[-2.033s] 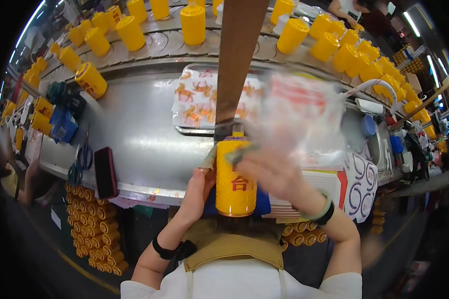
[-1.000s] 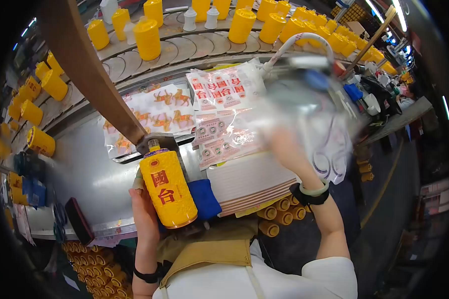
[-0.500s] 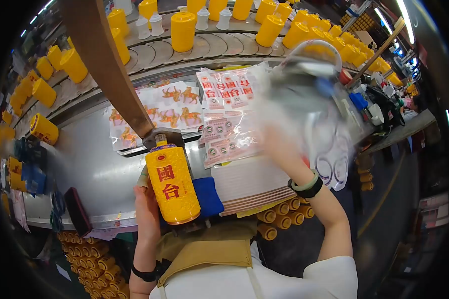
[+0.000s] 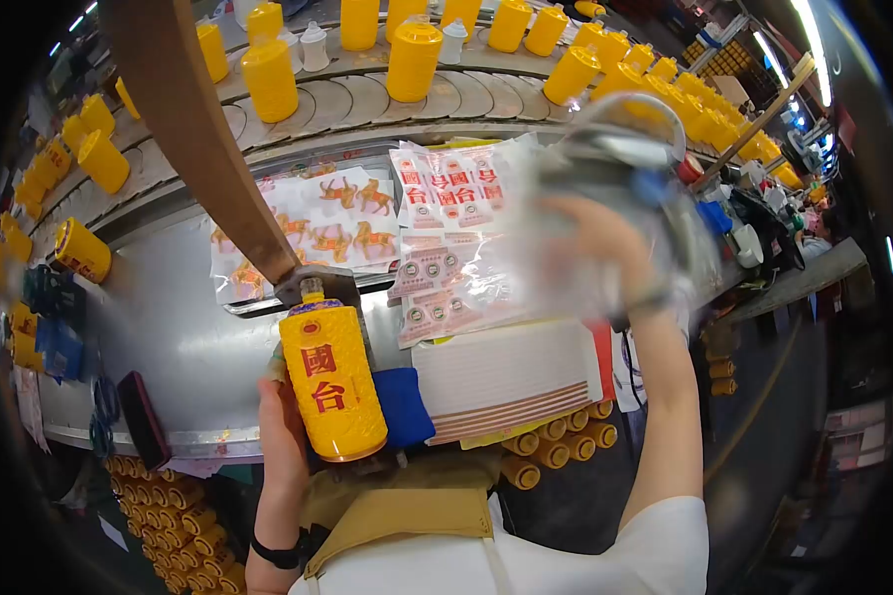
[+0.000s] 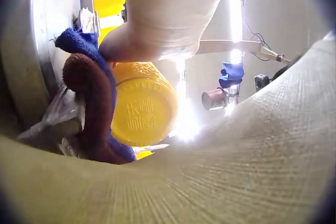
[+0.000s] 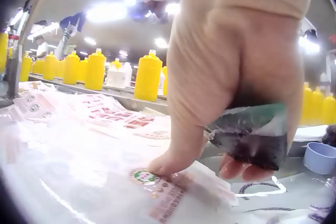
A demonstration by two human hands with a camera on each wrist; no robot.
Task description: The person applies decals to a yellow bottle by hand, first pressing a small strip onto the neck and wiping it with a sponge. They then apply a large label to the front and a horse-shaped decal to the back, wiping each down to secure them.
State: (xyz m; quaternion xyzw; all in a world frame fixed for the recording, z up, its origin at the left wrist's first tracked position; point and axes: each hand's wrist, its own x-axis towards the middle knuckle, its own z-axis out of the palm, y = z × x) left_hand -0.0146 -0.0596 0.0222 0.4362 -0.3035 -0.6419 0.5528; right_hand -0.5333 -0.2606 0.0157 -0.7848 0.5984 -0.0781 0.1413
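Note:
A yellow bottle point(image 4: 332, 387) with red characters leans under a brown post, its neck at a metal fitting. My left hand point(image 4: 282, 416) holds its left side, with the fingers partly hidden behind it; the left wrist view shows the bottle's embossed base point(image 5: 144, 113). To the right, my right hand point(image 4: 597, 243) is blurred over clear decal sheets point(image 4: 456, 273). In the right wrist view its thumb touches a round green-and-white decal point(image 6: 144, 176), while its curled fingers hold a dark, flat scraper-like piece point(image 6: 257, 137) with a green edge.
Yellow bottles point(image 4: 414, 59) stand on a curved conveyor point(image 4: 337, 104) behind the table. The post point(image 4: 198, 149) slants across the left. Horse decal sheets point(image 4: 337, 228) lie on a tray, a blue cloth point(image 4: 403, 407) hangs beside the bottle, and a phone point(image 4: 144, 416) lies front left.
My right hand has left the bottle for the sheets on the right, lately shifting farther from my body. My left hand stays at the bottle. The head view has turned; conveyor bottles have shifted.

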